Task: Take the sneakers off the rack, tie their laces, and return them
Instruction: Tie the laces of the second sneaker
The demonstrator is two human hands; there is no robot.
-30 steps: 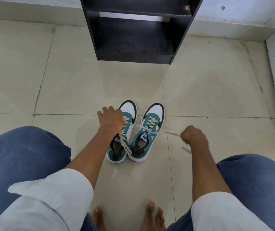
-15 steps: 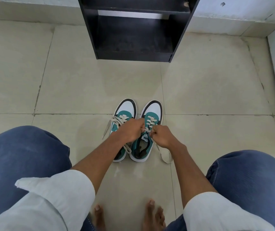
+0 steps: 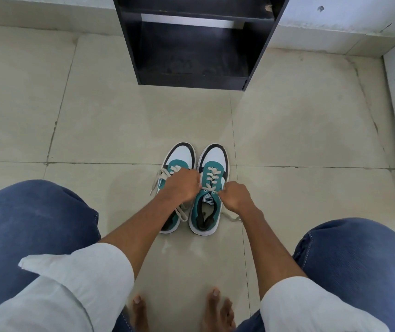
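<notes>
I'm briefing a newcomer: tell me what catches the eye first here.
Dead centre on the pale tiled floor, a pair of teal, white and black sneakers stands side by side. The left hand and right hand pinch the right-side shoe's laces. Beyond them stands a black rack.

White sleeves are rolled up to the elbows. Blue jeans cover both knees. The feet are bare.
</notes>
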